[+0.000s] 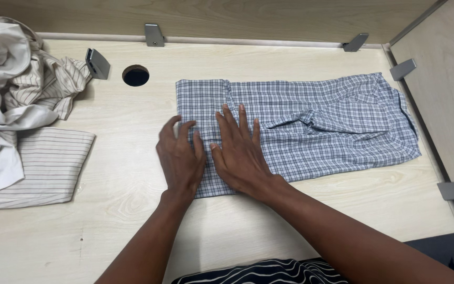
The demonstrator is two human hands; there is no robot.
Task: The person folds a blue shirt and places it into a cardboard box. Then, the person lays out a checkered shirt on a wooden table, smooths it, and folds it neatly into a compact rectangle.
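- The blue-and-white checked shirt lies flat across the middle and right of the frame on the pale wooden table, stretched from the centre toward the right edge, with its folded left end directly under your hands.
- Your left hand sits at centre-left of the frame, on the left edge of that folded end: the palm is down, the fingers are spread a little and lie flat, partly on the cloth and partly at its border. It grips nothing; it only presses.
- Your right hand lies just beside it, to its right, thumb close to the left hand's fingers. It is open and flat too, fingers stretched toward the top of the frame, resting fully on the checked cloth and holding nothing.
- The right part of the shirt, toward the right edge of the frame, is more wrinkled, and lies well apart from both hands.
- At the left edge of the frame, a folded striped garment lies on the table, with a heap of white and striped clothes above it in the upper left.
- A round dark hole in the tabletop shows above your left hand, near the shirt's upper left corner.
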